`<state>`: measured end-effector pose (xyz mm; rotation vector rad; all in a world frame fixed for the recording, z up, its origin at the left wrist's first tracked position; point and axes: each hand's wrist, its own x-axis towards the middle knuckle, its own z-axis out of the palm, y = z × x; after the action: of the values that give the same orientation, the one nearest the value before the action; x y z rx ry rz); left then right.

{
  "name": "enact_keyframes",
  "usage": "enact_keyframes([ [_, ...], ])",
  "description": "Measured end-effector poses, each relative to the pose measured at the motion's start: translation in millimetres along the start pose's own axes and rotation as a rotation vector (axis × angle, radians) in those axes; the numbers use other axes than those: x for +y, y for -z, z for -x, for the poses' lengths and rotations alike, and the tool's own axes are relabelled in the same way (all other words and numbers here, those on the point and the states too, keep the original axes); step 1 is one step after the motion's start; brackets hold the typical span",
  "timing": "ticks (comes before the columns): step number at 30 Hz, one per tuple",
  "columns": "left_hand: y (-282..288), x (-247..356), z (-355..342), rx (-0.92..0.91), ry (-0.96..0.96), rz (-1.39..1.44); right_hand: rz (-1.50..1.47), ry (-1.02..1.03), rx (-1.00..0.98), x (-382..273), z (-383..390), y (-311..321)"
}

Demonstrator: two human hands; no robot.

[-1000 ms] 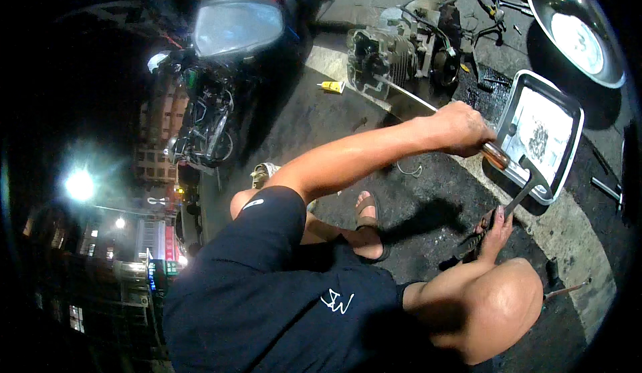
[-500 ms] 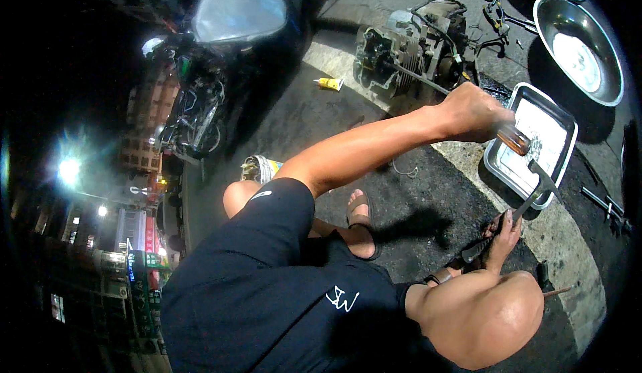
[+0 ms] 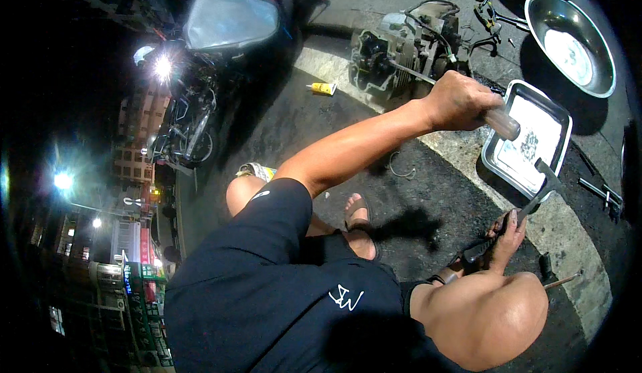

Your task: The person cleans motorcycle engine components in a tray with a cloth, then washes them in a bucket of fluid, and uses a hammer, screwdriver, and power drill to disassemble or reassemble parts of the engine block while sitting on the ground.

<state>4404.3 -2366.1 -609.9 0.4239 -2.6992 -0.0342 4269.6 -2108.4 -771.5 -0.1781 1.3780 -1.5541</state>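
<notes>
The engine [image 3: 404, 52] rests by the pale kerb [image 3: 461, 154], its open face toward the crouching person. A long screwdriver [image 3: 503, 126] reaches into that face; whether its tip touches anything is hidden. The step in hand looks like setting the screwdriver in place, hammer [image 3: 550, 180] ready; the next move seems to call for a firm hold, handle end lined up with the hammer and fingers clear. The left hand [image 3: 461, 102] has its fingers closed around the screwdriver, leaving the handle end exposed. The right hand [image 3: 509, 236] has its fingers wrapped around the hammer's handle, its head beside the tray [image 3: 548, 120].
</notes>
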Motion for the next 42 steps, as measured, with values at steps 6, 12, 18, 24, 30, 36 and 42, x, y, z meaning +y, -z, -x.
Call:
enact_keyframes([
  [6, 17, 1, 1, 0.119, -0.042, 0.098, 0.027, 0.073, -0.034, -18, 9, -15],
  [12, 23, 1, 4, 0.136, -0.051, 0.147, 0.003, 0.133, -0.128, -32, 12, -29],
  [18, 10, -3, 0, 0.095, -0.051, 0.082, 0.109, 0.369, -0.189, -23, -3, -25],
  [24, 2, -2, -1, 0.125, -0.034, 0.069, 0.075, 0.316, -0.227, -14, -4, -30],
  [30, 3, -3, -6, 0.058, -0.033, 0.03, 0.158, 0.769, -0.19, 3, -21, -10],
  [36, 1, -7, 2, -0.051, -0.031, 0.001, 0.102, 0.372, -0.234, -18, 4, -32],
  [42, 2, 15, 5, -0.056, -0.043, 0.056, 0.068, 0.385, -0.171, -26, -2, -29],
])
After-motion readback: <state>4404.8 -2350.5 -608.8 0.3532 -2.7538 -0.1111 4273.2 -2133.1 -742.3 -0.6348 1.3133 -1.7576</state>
